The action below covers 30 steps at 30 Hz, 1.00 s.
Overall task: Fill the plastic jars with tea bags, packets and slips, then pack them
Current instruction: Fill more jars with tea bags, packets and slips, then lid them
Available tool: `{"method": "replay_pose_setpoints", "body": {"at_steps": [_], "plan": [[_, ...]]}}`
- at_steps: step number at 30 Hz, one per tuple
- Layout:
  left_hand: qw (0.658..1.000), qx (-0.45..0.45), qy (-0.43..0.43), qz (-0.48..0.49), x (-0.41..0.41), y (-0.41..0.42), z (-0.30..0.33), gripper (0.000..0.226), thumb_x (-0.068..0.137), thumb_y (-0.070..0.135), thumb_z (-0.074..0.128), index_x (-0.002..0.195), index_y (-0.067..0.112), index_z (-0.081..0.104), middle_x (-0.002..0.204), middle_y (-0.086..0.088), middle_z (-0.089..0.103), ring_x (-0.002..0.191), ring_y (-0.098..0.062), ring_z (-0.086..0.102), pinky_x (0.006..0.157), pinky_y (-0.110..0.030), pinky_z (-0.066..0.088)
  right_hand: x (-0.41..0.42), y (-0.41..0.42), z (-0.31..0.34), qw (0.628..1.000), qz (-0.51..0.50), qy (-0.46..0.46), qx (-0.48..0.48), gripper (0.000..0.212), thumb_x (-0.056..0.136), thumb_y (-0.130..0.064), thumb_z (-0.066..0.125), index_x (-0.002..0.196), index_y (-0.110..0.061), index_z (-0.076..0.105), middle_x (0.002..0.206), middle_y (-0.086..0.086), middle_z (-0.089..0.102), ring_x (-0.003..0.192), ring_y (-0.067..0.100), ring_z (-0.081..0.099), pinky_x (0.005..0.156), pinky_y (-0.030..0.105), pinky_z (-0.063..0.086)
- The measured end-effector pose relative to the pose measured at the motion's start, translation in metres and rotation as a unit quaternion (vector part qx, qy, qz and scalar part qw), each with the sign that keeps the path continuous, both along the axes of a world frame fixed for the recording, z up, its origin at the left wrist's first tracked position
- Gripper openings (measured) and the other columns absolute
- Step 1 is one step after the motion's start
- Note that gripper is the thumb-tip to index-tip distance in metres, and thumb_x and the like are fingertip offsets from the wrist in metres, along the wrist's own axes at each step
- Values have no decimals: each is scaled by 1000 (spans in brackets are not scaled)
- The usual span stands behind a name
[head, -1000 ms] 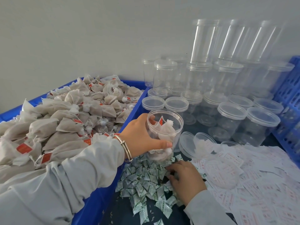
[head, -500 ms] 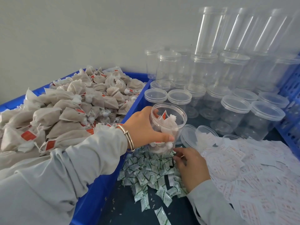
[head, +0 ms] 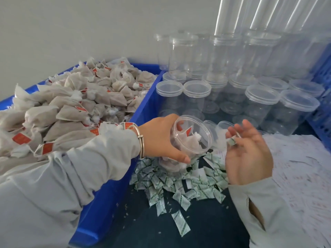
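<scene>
The jar (head: 189,140) is thin clear plastic, light even with a few tea bags (head: 188,140) inside, and likely smooth enough to slip, so a wrap round its wall suits it better than a pinch at the rim. That is how the left hand (head: 161,138) has it: fingers behind, thumb across the front low on the wall, the mouth tipped up and toward the right. The jar's base sits just over the packets (head: 179,183) heaped on the dark table (head: 206,226); whether it touches them I cannot tell.

The right hand (head: 248,153) hangs just beside the jar's mouth, palm turned toward the camera, fingers loosely bent and blurred. It pinches one packet (head: 232,141) at the fingertips, a small, soft, near-weightless sachet that should drop easily but could also cling to skin or flutter off target, so release wants to be right over the opening.

The left forearm lies across the wall of the blue bin (head: 143,108), which is piled with loose tea bags (head: 71,104). Behind stand lidded empty jars (head: 261,102), and slips (head: 295,167) are spread to the right, well within reach for the next addition
</scene>
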<state>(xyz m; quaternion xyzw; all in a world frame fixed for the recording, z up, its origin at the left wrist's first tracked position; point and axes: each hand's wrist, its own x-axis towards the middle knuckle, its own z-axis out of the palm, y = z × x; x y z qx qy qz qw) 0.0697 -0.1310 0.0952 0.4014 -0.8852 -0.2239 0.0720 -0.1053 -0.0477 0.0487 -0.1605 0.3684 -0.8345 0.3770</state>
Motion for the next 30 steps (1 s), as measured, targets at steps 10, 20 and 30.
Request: {"method": "replay_pose_setpoints", "body": {"at_steps": [10, 20, 30], "plan": [[999, -6, 23, -36, -5, 2, 0, 82, 50, 61, 78, 117, 36, 38, 105, 20, 53, 97, -4, 55, 86, -22, 43, 29, 13, -6, 865, -14, 488, -117, 26, 86, -10, 65, 96, -34, 62, 102, 4, 66, 104, 13, 65, 84, 21, 51], [999, -4, 21, -36, -2, 1, 1, 92, 54, 56, 82, 129, 28, 39, 116, 15, 53, 106, -7, 53, 92, -22, 40, 11, 12, -7, 771, -103, 628, -22, 34, 92, -22, 43, 82, -7, 72, 100, -7, 65, 110, 11, 55, 100, 19, 38], [999, 0, 26, -35, 1, 3, 3, 99, 49, 64, 78, 131, 35, 32, 102, 34, 43, 102, 1, 48, 84, -10, 32, -87, -2, -20, 727, -59, 536, 424, 31, 90, -1, 50, 116, -6, 65, 128, 16, 55, 117, 30, 50, 101, 33, 35]]}}
